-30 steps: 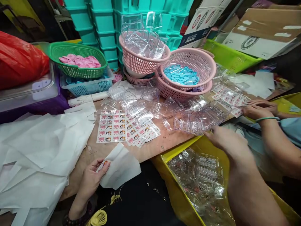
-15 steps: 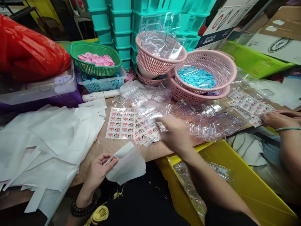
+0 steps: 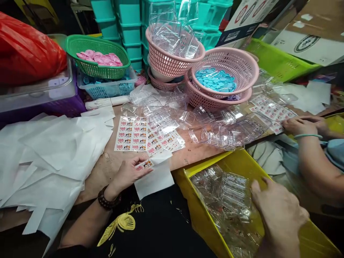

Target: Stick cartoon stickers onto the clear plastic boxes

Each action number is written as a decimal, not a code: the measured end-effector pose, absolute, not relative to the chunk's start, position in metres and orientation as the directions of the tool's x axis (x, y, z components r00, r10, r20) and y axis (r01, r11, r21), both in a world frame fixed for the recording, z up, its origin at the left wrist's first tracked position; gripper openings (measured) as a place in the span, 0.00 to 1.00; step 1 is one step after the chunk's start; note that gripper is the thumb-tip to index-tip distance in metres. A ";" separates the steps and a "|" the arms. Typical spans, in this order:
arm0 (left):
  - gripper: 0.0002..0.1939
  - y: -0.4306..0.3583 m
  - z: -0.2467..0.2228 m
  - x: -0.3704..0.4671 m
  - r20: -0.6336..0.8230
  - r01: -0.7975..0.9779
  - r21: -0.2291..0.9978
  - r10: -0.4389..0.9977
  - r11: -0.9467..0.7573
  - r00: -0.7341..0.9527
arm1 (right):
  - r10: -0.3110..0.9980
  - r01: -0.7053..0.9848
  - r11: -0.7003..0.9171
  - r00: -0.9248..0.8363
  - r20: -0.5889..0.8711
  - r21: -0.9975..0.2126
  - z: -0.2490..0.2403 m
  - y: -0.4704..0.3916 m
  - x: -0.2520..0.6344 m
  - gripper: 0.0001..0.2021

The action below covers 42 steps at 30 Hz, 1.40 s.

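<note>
My left hand (image 3: 130, 172) pinches a white sheet of sticker backing paper (image 3: 157, 182) at the table's front edge. A small printed sticker strip (image 3: 144, 165) with a cat picture shows on it beside the thumb. My right hand (image 3: 281, 209), slightly blurred, is over the yellow bin (image 3: 317, 233) with thumb and forefinger apart and nothing visible between them. Clear plastic cases (image 3: 235, 191) lie in the bin, close to its fingertips. On the table, sticker sheets (image 3: 131, 134) lie partly under more clear plastic pieces (image 3: 162, 120).
White paper sheets (image 3: 53, 154) are heaped at left. Behind stand a green basket (image 3: 96, 70) of pink pieces, pink baskets (image 3: 174, 61) with clear parts and blue pieces (image 3: 215, 79), and teal bins (image 3: 131, 36). Another person's hands (image 3: 301, 126) rest at right near sticker sheets.
My right hand has moved from the clear plastic pieces on the table down and right over the yellow bin. My left hand has shifted slightly right and up with the backing paper.
</note>
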<state>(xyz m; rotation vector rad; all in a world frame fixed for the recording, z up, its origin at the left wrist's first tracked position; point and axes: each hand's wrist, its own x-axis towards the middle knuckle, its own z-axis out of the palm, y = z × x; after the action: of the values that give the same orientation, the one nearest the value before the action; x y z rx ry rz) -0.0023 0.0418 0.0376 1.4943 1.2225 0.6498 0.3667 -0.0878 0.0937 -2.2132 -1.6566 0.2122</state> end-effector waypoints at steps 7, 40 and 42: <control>0.10 0.034 0.057 -0.001 -0.075 0.383 0.911 0.852 -0.153 0.519 | 0.877 0.734 0.439 -0.476 0.068 -0.519 0.113 0.014 0.207 0.11; 0.44 0.058 0.111 -0.140 0.643 0.721 0.690 0.408 0.058 -0.648 | 0.933 0.812 0.290 -0.123 0.338 -0.506 0.060 0.231 0.091 0.34; 0.43 0.053 0.095 -0.099 0.606 0.551 0.792 0.460 -0.264 -0.650 | 0.942 0.595 0.249 0.034 0.333 -0.764 0.061 0.216 0.087 0.39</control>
<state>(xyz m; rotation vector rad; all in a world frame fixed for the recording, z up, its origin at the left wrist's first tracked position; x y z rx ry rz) -0.0986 0.0529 0.0952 1.3397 1.9451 2.1728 0.0867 0.2156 0.0612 -1.4439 -1.6605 0.5076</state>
